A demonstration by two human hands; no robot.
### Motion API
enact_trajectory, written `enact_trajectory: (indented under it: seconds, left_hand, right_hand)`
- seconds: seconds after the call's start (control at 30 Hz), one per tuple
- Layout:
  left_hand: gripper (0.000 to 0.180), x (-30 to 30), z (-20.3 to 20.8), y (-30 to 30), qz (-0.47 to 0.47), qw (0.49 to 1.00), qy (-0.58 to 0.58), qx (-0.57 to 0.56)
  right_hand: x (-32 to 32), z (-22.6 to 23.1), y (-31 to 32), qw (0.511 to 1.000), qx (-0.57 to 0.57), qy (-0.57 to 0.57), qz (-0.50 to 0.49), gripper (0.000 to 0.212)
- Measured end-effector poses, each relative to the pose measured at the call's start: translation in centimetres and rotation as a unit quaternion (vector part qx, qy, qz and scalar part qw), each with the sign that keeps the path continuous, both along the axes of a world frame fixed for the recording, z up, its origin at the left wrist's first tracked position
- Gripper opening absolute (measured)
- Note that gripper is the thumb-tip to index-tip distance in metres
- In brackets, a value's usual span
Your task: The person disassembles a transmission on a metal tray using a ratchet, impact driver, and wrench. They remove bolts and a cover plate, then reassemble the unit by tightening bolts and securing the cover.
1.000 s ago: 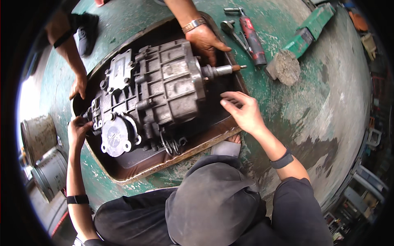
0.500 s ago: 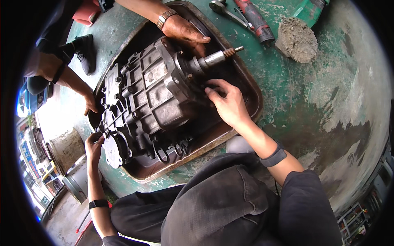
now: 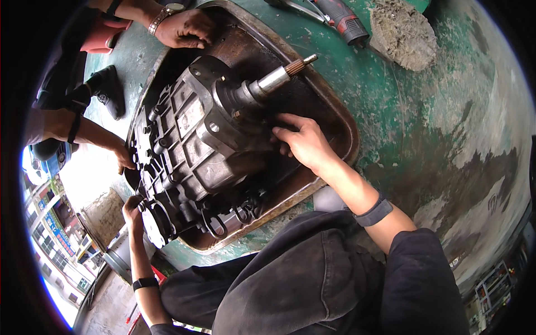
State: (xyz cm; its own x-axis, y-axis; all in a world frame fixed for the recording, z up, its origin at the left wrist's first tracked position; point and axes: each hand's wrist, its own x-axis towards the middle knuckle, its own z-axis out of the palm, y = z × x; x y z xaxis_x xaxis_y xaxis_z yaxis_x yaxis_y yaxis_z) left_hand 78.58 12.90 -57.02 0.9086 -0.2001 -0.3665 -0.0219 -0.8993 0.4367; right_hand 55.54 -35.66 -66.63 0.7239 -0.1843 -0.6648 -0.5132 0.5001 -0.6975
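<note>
A grey metal gearbox [image 3: 192,125] lies on its side in a shallow, oil-stained tray [image 3: 350,125], its splined shaft [image 3: 273,81] pointing to the far right. My left hand [image 3: 132,212] is closed on the gearbox's left end, beside a round cover [image 3: 153,223]. My right hand [image 3: 304,142] has its fingers curled at the near, low side of the shaft end; the fingertips are partly lost in shadow against the housing. Across from me, a co-worker's one hand [image 3: 187,28] hangs over the tray's far rim, off the gearbox. The co-worker's other hand [image 3: 124,158] touches the gearbox's left end.
Beyond the tray, a red and black cordless tool [image 3: 349,25] lies on the green, worn floor near a rough grey lump [image 3: 403,36]. Buckets [image 3: 103,215] stand to the left. The co-worker's shoe [image 3: 107,92] is by the far left side of the tray.
The gearbox has shifted left and rolled somewhat in the tray. The co-worker's upper hand has left the shaft-end flange and moved left. My hands have stayed at its two ends.
</note>
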Motion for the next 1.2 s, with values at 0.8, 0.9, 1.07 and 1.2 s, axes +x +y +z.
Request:
enact_trajectory:
  seconds: [0.8,0.9,1.07,1.2]
  left_hand:
    - [0.020,0.1,1.2,-2.2,0.151,0.986,0.036,0.057]
    - [0.013,0.1,1.3,-1.9,0.187,0.981,0.028,0.042]
    - [0.022,0.3,0.9,-0.1,0.196,0.979,0.017,0.056]
    - [0.017,0.1,0.8,0.8,0.197,0.979,0.024,0.039]
  right_hand:
    - [2.2,1.0,-0.8,0.996,0.078,0.030,0.033,0.029]
    - [2.5,1.9,-0.9,0.990,0.124,0.064,0.016,0.020]
    - [2.2,2.0,-0.9,0.971,0.183,0.137,-0.067,0.009]
    - [2.7,0.7,-0.5,0.966,0.188,0.122,-0.129,0.030]
